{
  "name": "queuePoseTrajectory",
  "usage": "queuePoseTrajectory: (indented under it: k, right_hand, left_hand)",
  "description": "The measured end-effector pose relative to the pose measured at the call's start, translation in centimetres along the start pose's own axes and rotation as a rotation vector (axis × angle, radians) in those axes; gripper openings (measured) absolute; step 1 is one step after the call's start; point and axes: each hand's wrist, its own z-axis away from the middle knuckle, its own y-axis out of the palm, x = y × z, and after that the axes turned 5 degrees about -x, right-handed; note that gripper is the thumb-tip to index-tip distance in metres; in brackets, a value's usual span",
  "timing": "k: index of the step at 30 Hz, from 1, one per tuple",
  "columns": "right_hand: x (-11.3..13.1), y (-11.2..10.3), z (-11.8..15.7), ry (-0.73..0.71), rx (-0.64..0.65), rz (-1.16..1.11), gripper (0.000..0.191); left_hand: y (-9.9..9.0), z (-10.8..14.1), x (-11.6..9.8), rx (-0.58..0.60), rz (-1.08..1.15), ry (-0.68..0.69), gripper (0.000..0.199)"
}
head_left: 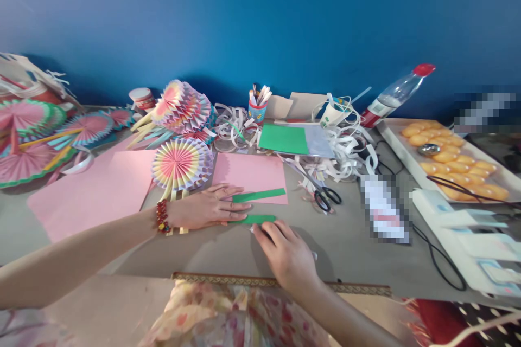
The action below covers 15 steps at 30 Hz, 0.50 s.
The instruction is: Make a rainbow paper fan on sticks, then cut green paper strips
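Note:
My left hand (203, 207) lies flat with its fingers stretched out to the right, a beaded bracelet on the wrist. Under its fingertips are the ends of two green paper strips: the upper strip (264, 194) lies over a pink paper sheet (252, 168), the lower strip (260, 219) on the grey tabletop. My right hand (287, 252) is curled at the lower strip's right end. Small whitish bits show at its fingertips and beyond its far side, but what it holds is mostly hidden. A folded paper rosette (182, 165) lies just beyond my left hand.
Black-handled scissors (325, 198) lie to the right. Behind are green paper (284, 138), white paper shreds (354, 146), a pen cup (257, 111) and a leaning bottle (396, 96). Folded paper fans (91, 129) fill the left. A power strip (464, 244) and a tray (401, 160) stand right.

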Motion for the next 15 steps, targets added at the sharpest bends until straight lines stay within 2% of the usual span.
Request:
queuePoseTrajectory:
  k: [9, 15]
  right_hand:
    - [0.8, 0.4, -0.7, -0.011, -0.009, 0.021, 0.023]
    - [0.8, 0.6, -0.6, -0.010, -0.014, 0.023, 0.028]
  left_hand:
    - [-0.7, -0.1, -0.3, 0.002, 0.037, -0.010, 0.053]
    - [-1.6, -0.2, -0.4, 0.143, 0.077, 0.012, 0.069]
